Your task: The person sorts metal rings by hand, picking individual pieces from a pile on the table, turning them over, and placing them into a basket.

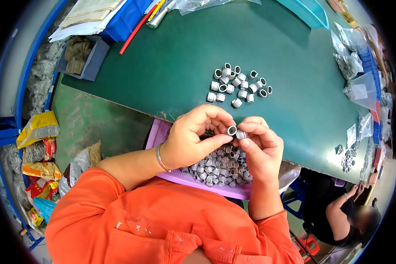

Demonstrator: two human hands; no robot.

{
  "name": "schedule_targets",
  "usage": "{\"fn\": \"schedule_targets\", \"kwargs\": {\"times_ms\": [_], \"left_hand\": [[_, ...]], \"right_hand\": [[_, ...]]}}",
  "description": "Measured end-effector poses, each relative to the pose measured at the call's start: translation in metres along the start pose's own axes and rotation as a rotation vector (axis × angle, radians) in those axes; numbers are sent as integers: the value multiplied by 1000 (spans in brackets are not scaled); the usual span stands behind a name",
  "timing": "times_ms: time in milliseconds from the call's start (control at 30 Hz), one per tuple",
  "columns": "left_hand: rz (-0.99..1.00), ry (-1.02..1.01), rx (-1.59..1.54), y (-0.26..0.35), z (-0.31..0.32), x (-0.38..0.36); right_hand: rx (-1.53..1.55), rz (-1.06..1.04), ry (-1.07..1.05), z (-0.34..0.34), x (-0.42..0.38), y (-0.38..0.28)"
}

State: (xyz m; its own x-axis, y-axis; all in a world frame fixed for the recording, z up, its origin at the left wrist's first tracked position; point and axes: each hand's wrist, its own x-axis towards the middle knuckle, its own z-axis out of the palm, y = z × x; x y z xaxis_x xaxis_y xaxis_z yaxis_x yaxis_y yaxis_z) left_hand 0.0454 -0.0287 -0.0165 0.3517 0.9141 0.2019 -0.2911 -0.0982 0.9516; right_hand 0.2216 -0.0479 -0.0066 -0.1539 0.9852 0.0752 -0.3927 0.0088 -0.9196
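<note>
My left hand (192, 133) pinches a short metal sleeve (232, 130) between thumb and forefinger, its round open end facing up toward me. Close beside it, a second metal sleeve (241, 134) is gripped in the fingertips of my right hand (265, 145). The two sleeves meet or nearly meet over the table's front edge. Beneath both hands a lilac plastic basket (160, 132) holds a heap of similar grey sleeves (222, 169), partly hidden by my hands. Past my fingers, several more sleeves (242, 94) lie loosely grouped on the green table (171, 83), some upright, some on their sides.
A red pen (136, 31) and other pens lie at the far left, near a blue bin (123, 22) and a grey box with cloth (90, 61). A turquoise basket (308, 13) stands at the back. Bagged parts (361, 90) line the right. Another person (339, 215) sits at lower right.
</note>
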Motion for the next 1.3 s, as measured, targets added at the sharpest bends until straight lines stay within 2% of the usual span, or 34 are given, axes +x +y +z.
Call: {"fn": "schedule_targets", "kwargs": {"times_ms": [67, 200, 300, 733, 800, 900, 967, 1033, 1067, 1300], "left_hand": [[-35, -17, -102, 1, -1, 2], [-29, -5, -95, -1, 0, 2], [-9, 29, -44, -4, 1, 2], [24, -27, 29, -5, -3, 4], [21, -23, 25, -6, -3, 4], [16, -31, 2, -5, -3, 5], [-24, -70, -64, -1, -4, 6], [26, -28, 11, -4, -4, 6], [76, 13, 85, -5, -4, 7], [18, -11, 137, 1, -5, 7]], "right_hand": [[114, 102, 7, -1, 0, 0], [83, 54, -38, -3, 1, 5], [177, 5, 52, 6, -1, 8], [-40, -220, 96, 12, -2, 15], [-321, -263, 24, 6, 0, 13], [-297, -168, 27, 5, -1, 8], [42, -18, 93, 6, 0, 5], [197, 128, 121, -2, 2, 1], [225, 139, 108, -5, 3, 1], [299, 143, 65, -8, 4, 0]]}}
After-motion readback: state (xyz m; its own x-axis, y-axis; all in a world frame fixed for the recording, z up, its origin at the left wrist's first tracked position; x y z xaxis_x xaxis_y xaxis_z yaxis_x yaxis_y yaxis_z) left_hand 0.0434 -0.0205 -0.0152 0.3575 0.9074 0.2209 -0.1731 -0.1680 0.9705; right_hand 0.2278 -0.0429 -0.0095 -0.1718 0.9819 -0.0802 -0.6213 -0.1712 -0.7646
